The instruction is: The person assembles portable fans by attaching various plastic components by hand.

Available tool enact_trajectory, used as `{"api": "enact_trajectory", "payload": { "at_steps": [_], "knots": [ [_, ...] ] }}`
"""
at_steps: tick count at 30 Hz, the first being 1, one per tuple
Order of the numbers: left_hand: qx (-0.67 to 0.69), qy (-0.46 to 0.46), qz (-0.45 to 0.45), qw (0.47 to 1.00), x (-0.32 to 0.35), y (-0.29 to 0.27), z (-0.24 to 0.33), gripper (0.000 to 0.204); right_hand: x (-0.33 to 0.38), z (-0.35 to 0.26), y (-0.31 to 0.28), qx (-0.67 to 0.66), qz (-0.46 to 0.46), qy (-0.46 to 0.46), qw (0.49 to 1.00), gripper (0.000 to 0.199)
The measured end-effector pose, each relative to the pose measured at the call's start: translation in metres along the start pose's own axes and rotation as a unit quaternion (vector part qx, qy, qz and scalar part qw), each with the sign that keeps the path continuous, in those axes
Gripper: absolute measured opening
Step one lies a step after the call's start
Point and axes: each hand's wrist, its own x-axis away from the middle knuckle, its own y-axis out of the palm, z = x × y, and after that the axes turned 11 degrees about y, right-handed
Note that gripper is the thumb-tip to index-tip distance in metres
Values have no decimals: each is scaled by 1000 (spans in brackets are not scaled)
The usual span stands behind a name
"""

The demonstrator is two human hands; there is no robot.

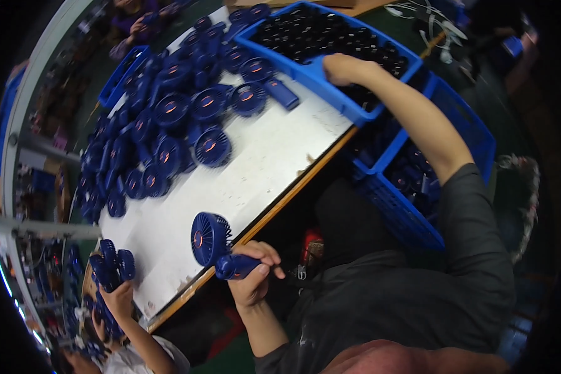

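My left hand (254,272) is closed round the handle of a dark blue handheld fan (211,239), its round caged head held up over the table's wooden front edge. Far to the right, my right hand (344,70) reaches over the near side of a blue plastic bin (330,87) filled with small black parts (318,34). Its fingers curl downward, and I cannot make out what lies in them. A large heap of similar blue fans (171,109) covers the back and left of the white table (255,168).
At the lower left, another person's hand (119,298) holds up several blue fans (112,267). One more person (134,28) stands beyond the heap, by a small blue tray (123,78). Blue crates (405,209) with dark blue items sit below the table's right end. White cables (439,28) lie at the back right.
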Motion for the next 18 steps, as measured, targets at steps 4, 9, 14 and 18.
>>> {"api": "enact_trajectory", "payload": {
  "at_steps": [4, 9, 14, 18],
  "knots": [
    [-66, -37, 68, 995, -1, 1, -8, 20, 11, -5, -16, -165, 116, -31, 979, 19],
    [-133, -23, 158, 978, -17, 26, -27, 39, 130, -77, -14, -596, -117, -250, 754, 23],
    [-96, 14, 213, 972, -21, 21, -34, 45, 236, -142, 62, -703, -291, -261, 595, 26],
    [-79, -10, 175, 981, -9, 16, -30, 35, 247, -131, 63, -465, 34, -422, 778, 35]
  ]
}}
